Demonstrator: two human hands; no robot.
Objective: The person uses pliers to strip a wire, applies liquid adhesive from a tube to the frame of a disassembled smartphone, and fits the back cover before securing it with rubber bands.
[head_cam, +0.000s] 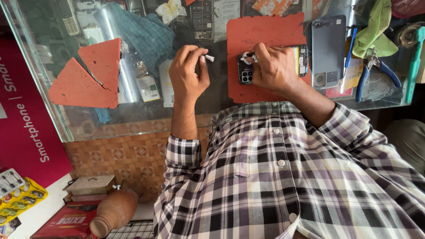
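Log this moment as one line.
left hand: pinches small white piece | right hand: on opened phone | phone on red mat | back cover beside

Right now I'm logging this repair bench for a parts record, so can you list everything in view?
opened phone: one, black, on the red mat, under the right hand
red mat: one, on the glass counter
triangular mat pieces: two, red-orange, counter's far left
phone back cover: one, grey, right of the mat
pliers: one, blue handles, right end of counter
pen: one, blue, beside the cover
cloth: one, light green, top right
clay pot: one, brown, on the floor
small white piece: one, pinched in the left hand
left hand: above the counter glass
right hand: resting on the phone
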